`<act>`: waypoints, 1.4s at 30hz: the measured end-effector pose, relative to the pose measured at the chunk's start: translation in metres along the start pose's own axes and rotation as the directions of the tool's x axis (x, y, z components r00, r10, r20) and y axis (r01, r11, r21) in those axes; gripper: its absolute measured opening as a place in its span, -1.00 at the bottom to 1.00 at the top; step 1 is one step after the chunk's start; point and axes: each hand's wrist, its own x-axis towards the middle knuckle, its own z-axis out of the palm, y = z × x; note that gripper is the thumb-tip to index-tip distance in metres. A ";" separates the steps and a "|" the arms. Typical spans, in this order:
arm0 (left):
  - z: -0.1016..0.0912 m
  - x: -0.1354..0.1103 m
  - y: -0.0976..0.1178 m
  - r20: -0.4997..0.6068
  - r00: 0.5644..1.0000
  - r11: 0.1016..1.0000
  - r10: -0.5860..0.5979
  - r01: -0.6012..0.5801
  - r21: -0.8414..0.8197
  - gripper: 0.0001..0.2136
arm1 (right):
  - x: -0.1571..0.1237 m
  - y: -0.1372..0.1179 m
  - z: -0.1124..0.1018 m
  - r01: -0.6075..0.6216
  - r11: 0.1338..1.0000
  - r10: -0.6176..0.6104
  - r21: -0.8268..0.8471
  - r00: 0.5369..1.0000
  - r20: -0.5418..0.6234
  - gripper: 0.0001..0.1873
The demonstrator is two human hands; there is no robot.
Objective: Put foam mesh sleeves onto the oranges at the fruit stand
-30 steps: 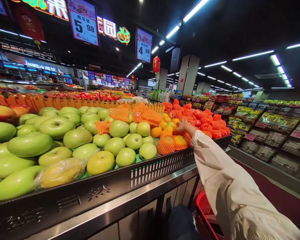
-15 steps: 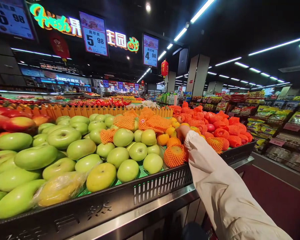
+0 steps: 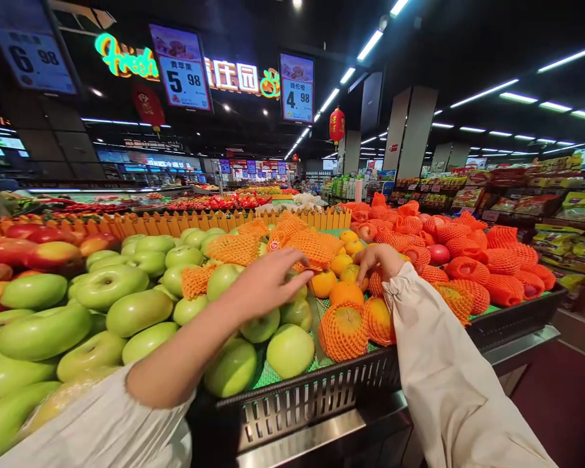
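Loose oranges [image 3: 346, 294] are sitting in a heap right of the frame's centre, skins bare, colour ranging from deep orange to yellow. One netted orange [image 3: 344, 331] is resting at the heap's near end, below and right of centre, bare skin showing at its top. A second netted orange [image 3: 379, 320] is lying just right of it, partly hidden.

Just left of the right hand [image 3: 383, 259], my monitor shows plain orange oranges [image 3: 347, 294]; below it, others wear orange nets [image 3: 344, 331] in a diamond weave, and coral-red nets [image 3: 468, 270] spread to its right. Below the left hand [image 3: 268, 283] I see light-green apples [image 3: 291, 351] and a black, slotted tray [image 3: 316, 404]; both sleeves [image 3: 448, 364] are cream.
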 end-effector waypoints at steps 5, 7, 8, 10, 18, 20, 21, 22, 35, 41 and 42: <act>0.027 0.050 -0.044 -0.049 0.994 0.978 -0.100 0.107 0.180 -0.63 | 0.010 -0.006 -0.011 -0.022 0.999 0.032 -0.037 0.958 0.285 -0.31; 0.032 0.046 -0.054 0.006 0.991 0.984 -0.131 0.129 0.123 -0.49 | 0.010 -0.008 -0.011 0.011 0.998 0.005 -0.063 0.966 0.260 -0.31; 0.034 0.043 -0.056 0.010 0.991 0.987 -0.132 0.131 0.095 -0.44 | 0.009 -0.008 -0.010 0.049 0.996 -0.033 -0.070 0.975 0.219 -0.34; 0.033 0.038 -0.056 -0.024 0.993 0.990 -0.117 0.119 0.076 -0.38 | 0.001 -0.006 -0.010 0.149 0.983 -0.142 -0.109 0.988 0.068 -0.41; 0.026 0.045 -0.058 -0.360 0.930 0.995 -0.077 0.052 -0.079 -0.61 | -0.020 -0.035 -0.020 0.297 0.943 -0.313 -0.153 0.625 -0.715 -0.39; 0.026 0.046 -0.062 -0.408 0.903 0.986 -0.135 0.082 -0.144 -0.67 | -0.007 -0.053 -0.014 0.451 0.893 -0.254 0.018 0.537 -0.805 -0.34; 0.026 0.047 -0.063 -0.415 0.896 0.981 -0.159 0.097 -0.166 -0.68 | 0.000 -0.060 -0.009 0.531 0.837 -0.220 0.133 0.548 -0.807 -0.34; 0.027 0.047 -0.064 -0.411 0.895 0.978 -0.175 0.110 -0.177 -0.67 | 0.007 -0.066 -0.004 0.583 0.774 -0.193 0.245 0.587 -0.786 -0.34; 0.023 0.041 -0.055 -0.277 0.955 0.988 -0.110 0.074 -0.139 -0.42 | -0.020 -0.077 0.032 0.705 0.613 -0.620 0.356 0.709 -0.337 -0.40; 0.027 0.042 -0.055 -0.333 0.938 0.993 -0.094 0.064 -0.099 -0.57 | -0.014 -0.075 0.031 0.727 0.660 -0.692 0.188 0.686 -0.223 -0.28; 0.026 0.042 -0.056 -0.371 0.923 0.992 -0.097 0.061 -0.107 -0.62 | -0.012 -0.074 0.030 0.733 0.661 -0.705 0.158 0.680 -0.204 -0.26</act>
